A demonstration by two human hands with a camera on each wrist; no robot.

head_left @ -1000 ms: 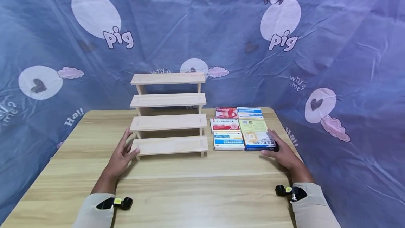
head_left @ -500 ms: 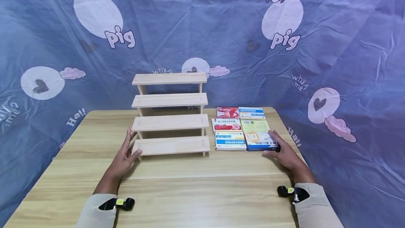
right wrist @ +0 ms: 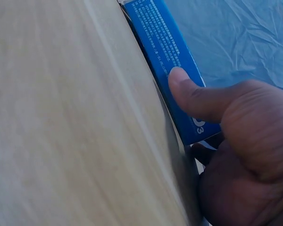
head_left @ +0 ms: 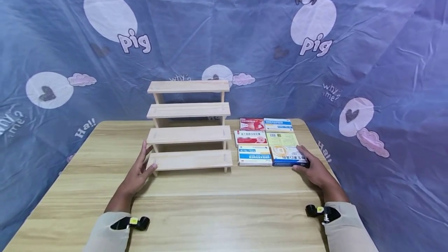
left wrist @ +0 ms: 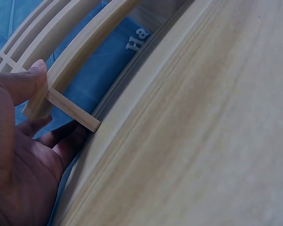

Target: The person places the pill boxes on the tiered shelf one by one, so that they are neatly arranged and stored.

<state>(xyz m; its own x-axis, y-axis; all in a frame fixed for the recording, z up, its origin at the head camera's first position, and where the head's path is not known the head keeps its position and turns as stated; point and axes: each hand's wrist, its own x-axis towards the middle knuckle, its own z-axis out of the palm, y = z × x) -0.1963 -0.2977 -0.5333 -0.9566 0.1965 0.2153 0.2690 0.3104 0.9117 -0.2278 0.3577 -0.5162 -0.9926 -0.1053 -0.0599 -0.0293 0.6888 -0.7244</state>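
A pale wooden tiered shelf (head_left: 189, 134) with several steps stands left of centre on the table. My left hand (head_left: 137, 172) holds the left end of its lowest step. In the left wrist view the thumb (left wrist: 37, 70) presses the step's front edge, and the fingers reach behind its end. At the right, my right hand (head_left: 315, 169) grips the near right corner of a yellow, white and blue medicine box (head_left: 282, 147). In the right wrist view the thumb (right wrist: 188, 89) lies on the box's blue side (right wrist: 165, 61), while the other fingers are partly hidden past its end.
Left of the held box lie a white-and-blue box (head_left: 254, 155) and a white-and-red box (head_left: 250, 138). Behind them are a red box (head_left: 252, 124) and another white-and-blue box (head_left: 278, 125). A blue printed cloth (head_left: 224, 42) hangs behind the wooden table (head_left: 224, 213).
The head view has shifted slightly, so everything sits a little further right in it. Both hands keep their places at the shelf and the medicine box.
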